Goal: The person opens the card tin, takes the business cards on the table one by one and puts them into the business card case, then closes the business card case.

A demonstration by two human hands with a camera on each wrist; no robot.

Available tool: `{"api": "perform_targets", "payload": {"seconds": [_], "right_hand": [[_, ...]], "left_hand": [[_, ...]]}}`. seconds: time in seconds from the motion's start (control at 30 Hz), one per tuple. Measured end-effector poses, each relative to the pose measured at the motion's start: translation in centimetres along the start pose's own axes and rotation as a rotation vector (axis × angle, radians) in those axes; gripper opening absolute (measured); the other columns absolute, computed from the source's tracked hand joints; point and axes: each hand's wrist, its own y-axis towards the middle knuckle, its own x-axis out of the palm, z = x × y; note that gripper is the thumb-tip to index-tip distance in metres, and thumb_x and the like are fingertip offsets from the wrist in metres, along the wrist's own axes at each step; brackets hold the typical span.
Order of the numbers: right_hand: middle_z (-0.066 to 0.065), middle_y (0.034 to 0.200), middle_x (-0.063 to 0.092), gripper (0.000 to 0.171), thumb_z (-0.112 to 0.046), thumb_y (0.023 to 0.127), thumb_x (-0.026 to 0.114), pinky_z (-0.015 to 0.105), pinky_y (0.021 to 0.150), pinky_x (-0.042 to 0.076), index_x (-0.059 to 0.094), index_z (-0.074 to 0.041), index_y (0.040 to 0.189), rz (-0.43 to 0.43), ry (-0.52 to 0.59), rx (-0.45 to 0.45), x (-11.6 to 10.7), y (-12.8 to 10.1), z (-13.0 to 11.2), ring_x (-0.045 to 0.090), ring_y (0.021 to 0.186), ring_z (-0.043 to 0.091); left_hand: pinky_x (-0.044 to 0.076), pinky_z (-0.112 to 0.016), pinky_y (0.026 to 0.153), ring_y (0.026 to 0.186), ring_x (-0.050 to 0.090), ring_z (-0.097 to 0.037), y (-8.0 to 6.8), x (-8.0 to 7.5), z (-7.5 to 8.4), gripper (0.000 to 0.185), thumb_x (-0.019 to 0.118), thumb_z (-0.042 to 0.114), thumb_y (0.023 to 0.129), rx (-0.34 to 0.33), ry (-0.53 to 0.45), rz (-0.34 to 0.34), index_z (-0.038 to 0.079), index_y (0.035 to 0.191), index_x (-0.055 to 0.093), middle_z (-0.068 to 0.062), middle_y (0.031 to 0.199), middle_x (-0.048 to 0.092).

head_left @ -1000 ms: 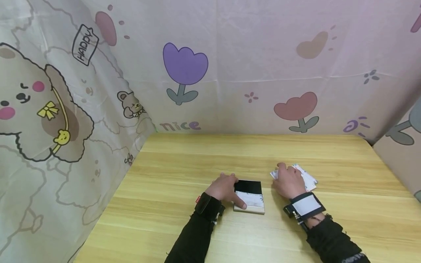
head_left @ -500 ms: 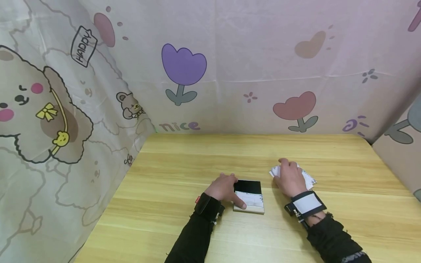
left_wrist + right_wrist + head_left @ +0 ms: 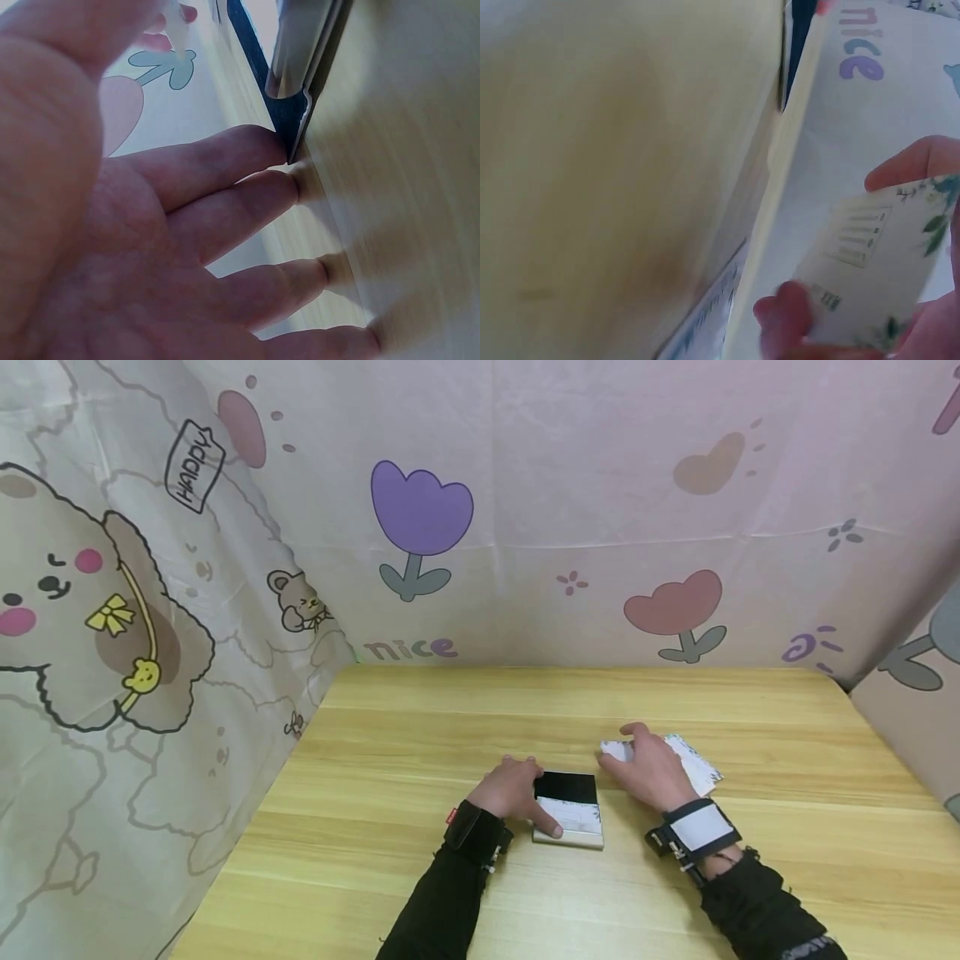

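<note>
A flat card case (image 3: 567, 838) lies unfolded on the table, with a black inner panel (image 3: 568, 787) at the far side and white printed cards (image 3: 573, 816) in its near half. My left hand (image 3: 510, 787) rests at its left side, thumb over the near part and index fingertip touching the far corner. In the left wrist view its straight fingers (image 3: 232, 202) reach the tabletop. To the right, my right hand (image 3: 654, 770) pinches a white card (image 3: 862, 262) printed with green leaves and lines of text. More white cards (image 3: 697, 762) lie partly hidden beyond that hand.
The wooden table (image 3: 450, 718) ends at a patterned cloth backdrop (image 3: 525, 510), with another cloth (image 3: 135, 793) hanging along the left side. Both wrists wear black straps, and the right one (image 3: 701, 828) carries a white patch.
My right hand has drawn a card a little to the left, off the loose cards, which show more behind it. The left hand and the card case have stayed in place.
</note>
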Motion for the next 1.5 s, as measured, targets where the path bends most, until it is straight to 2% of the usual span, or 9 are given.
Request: {"api": "perform_targets", "payload": {"seconds": [0.17,0.37,0.5,0.63,0.73,0.87,1.03,1.17,1.5], "right_hand": [[0.032,0.127,0.06,0.058,-0.023,0.094,0.073,0.051,0.082,0.05,0.051,0.006,0.139,-0.011,0.028,-0.071,0.2,0.0,-0.1,0.058,0.102,0.038],[0.035,0.13,0.057,0.043,-0.003,0.101,0.055,0.053,0.081,0.053,0.047,0.009,0.141,0.027,0.086,-0.13,0.3,0.0,-0.2,0.061,0.102,0.039],[0.037,0.136,0.052,0.06,-0.003,0.097,0.059,0.056,0.086,0.052,0.036,0.007,0.151,0.019,0.134,-0.135,0.2,0.0,-0.6,0.057,0.109,0.042],[0.044,0.134,0.051,0.095,-0.001,0.091,0.065,0.043,0.059,0.052,0.005,-0.006,0.164,-0.003,0.206,-0.103,0.0,-0.2,-0.9,0.062,0.081,0.035],[0.047,0.139,0.047,0.101,-0.002,0.095,0.064,0.037,0.054,0.048,-0.008,-0.012,0.165,-0.02,0.259,-0.062,-0.1,-0.2,-1.0,0.067,0.087,0.042],[0.04,0.139,0.052,0.075,-0.007,0.1,0.066,0.035,0.066,0.052,0.021,-0.003,0.16,-0.023,0.274,-0.048,-0.2,-0.3,-1.3,0.064,0.113,0.043],[0.026,0.118,0.07,0.042,-0.013,0.099,0.071,0.032,0.068,0.053,0.058,0.0,0.137,-0.028,0.222,-0.151,-0.1,-0.4,-1.4,0.068,0.096,0.031],[0.02,0.113,0.072,0.04,-0.015,0.099,0.072,0.03,0.064,0.054,0.064,-0.001,0.135,-0.11,0.227,-0.252,0.3,-0.5,-1.2,0.067,0.09,0.024],[0.011,0.128,0.07,0.038,-0.017,0.102,0.067,0.043,0.091,0.055,0.065,-0.004,0.138,-0.311,0.193,-0.385,1.0,-0.7,-0.9,0.065,0.106,0.018]], "left_hand": [[0.054,-0.041,0.086,0.118,0.053,-0.026,0.0,-0.1,0.1,0.093,0.099,0.047,0.064,-0.002,-0.001,0.003,0.01,0.142,0.062,-0.011,0.128,0.063],[0.054,-0.042,0.086,0.12,0.053,-0.027,-0.1,-0.1,0.1,0.092,0.099,0.045,0.064,0.002,-0.007,0.004,0.01,0.141,0.062,-0.011,0.129,0.063],[0.054,-0.042,0.088,0.122,0.053,-0.028,-0.1,-0.1,0.1,0.092,0.099,0.046,0.064,-0.004,-0.011,0.0,0.01,0.142,0.062,-0.011,0.131,0.062],[0.054,-0.043,0.089,0.123,0.053,-0.028,0.0,-0.1,0.1,0.093,0.099,0.046,0.064,-0.005,-0.021,0.002,0.01,0.142,0.062,-0.011,0.131,0.063],[0.054,-0.042,0.088,0.122,0.053,-0.028,0.0,-0.1,0.1,0.092,0.099,0.046,0.065,0.001,-0.022,0.005,0.01,0.141,0.062,-0.011,0.131,0.063],[0.054,-0.042,0.087,0.12,0.053,-0.027,0.0,-0.1,0.1,0.091,0.099,0.046,0.065,0.005,-0.008,0.004,0.01,0.141,0.063,-0.011,0.13,0.064],[0.055,-0.04,0.084,0.114,0.054,-0.025,0.1,-0.2,0.1,0.091,0.099,0.047,0.064,-0.001,0.008,0.01,0.01,0.139,0.064,-0.009,0.125,0.066],[0.055,-0.042,0.085,0.115,0.055,-0.025,0.1,-0.2,0.0,0.092,0.099,0.047,0.063,0.001,0.007,0.012,0.009,0.139,0.064,-0.009,0.126,0.066],[0.052,-0.046,0.096,0.127,0.052,-0.029,0.0,-0.1,0.0,0.092,0.098,0.047,0.066,0.009,0.001,0.0,0.009,0.142,0.063,-0.01,0.142,0.061]]}}
